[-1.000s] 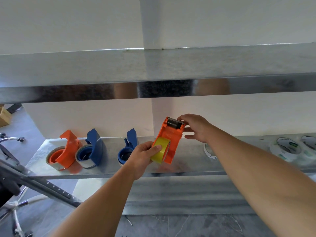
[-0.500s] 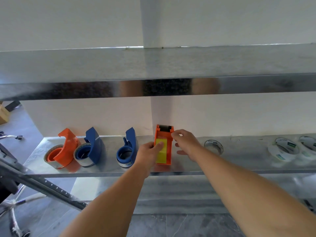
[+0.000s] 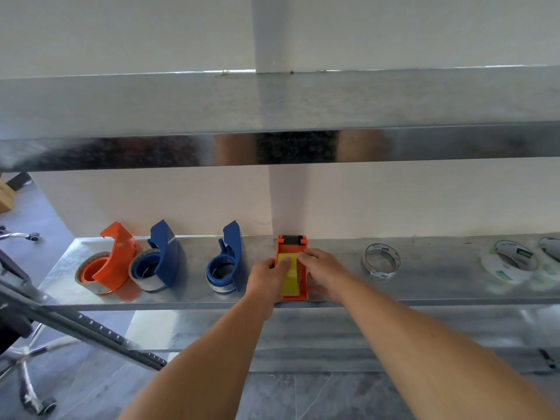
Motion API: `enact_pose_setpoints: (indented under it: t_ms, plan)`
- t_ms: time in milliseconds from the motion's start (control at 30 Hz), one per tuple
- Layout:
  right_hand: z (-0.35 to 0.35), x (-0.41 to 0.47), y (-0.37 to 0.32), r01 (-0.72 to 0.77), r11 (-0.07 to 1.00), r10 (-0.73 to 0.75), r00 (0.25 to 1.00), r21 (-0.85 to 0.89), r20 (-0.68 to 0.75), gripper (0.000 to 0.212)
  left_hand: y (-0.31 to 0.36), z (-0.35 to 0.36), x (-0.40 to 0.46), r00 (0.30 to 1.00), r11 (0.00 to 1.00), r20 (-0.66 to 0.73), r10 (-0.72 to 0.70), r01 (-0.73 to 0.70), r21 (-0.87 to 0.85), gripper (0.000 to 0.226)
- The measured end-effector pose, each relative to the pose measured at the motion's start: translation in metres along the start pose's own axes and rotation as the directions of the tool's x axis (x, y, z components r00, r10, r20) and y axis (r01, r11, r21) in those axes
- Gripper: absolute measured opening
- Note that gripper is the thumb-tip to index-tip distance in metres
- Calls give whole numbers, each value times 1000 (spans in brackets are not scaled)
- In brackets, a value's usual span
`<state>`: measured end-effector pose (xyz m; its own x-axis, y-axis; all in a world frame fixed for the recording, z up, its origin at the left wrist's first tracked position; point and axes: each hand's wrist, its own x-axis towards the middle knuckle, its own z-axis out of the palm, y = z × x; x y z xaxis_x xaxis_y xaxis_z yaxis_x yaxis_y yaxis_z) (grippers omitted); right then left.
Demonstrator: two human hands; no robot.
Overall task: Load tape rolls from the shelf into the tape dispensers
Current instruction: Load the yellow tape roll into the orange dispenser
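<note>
- I see the orange plastic tape dispenser [image 3: 291, 268] standing on the lower galvanised metal shelf [image 3: 424, 286], near its front edge, with a yellow tape roll [image 3: 289, 278] sitting inside it.
- My left hand [image 3: 268, 278] holds the dispenser's left side, thumb laid on top of the yellow roll.
- My right hand [image 3: 321, 272] holds the dispenser's right side, fingers curled around it and fingertips on its top edge beside the roll.
- To the left on the same shelf stand three loaded dispensers: a blue plastic dispenser [image 3: 227, 262] just beside my left hand, a second blue dispenser [image 3: 159, 262] further along, and another orange dispenser [image 3: 112, 265] touching it.
- To the right, apart from my hands, a loose clear tape roll [image 3: 381, 262] leans tilted on the shelf; more white-labelled tape rolls [image 3: 512, 262] lie overlapping near the right end.
- An upper metal shelf [image 3: 278, 110] spans the view above.
</note>
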<state>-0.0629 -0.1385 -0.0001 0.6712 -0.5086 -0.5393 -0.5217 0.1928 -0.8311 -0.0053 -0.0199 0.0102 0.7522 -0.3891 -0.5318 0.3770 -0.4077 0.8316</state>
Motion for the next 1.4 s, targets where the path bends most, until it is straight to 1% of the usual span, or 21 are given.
enact_pose_setpoints:
  t_ms: [67,133,233,400,533,667,767,833,967,1067,1167,1233,1333,1400]
  plan:
    - [1,4,2,-30,999,30,999,33,14,42,1,0,3,1000,1000,3,-15,15,-27,23]
    - [3,5,2,-46,996,44,999,76,29,34,3,0,8,1000,999,1,-29,29,-30,15]
    - [4,7,3,-67,990,62,997,122,42,28,5,0,13,999,1000,-15,-30,30,5,17]
    - [3,8,1,-78,989,71,996,125,62,22,8,-1,23,999,992,-50,-11,17,127,22]
    - [6,12,3,-62,990,54,996,124,66,12,8,-2,27,998,983,-62,-2,13,183,26]
    - [10,18,7,-33,995,28,999,93,45,11,5,-3,29,998,973,-56,-3,16,229,26]
    - [11,21,8,3,1000,-4,1000,24,21,11,5,-4,30,998,964,-65,0,18,265,32]
    - [11,22,8,-2,1000,1,1000,13,18,12,5,-5,30,996,961,-83,-10,33,276,35]
    - [11,23,7,-29,999,28,999,33,32,12,5,-6,31,994,975,-90,-61,79,206,39]
    - [11,25,8,-39,998,37,999,46,37,17,4,-5,30,996,983,-65,-69,79,165,43]
    - [11,26,9,-47,997,45,998,56,37,18,3,-4,29,998,982,-15,-65,67,177,41]
    - [11,25,7,-49,998,48,998,45,32,21,3,-4,29,997,984,9,-71,69,165,39]
    - [12,24,5,-53,999,53,998,3,24,32,2,-6,27,995,987,27,-98,93,133,32]
    - [12,24,4,-61,998,61,998,-10,21,34,1,-6,27,994,988,36,-105,100,118,38]
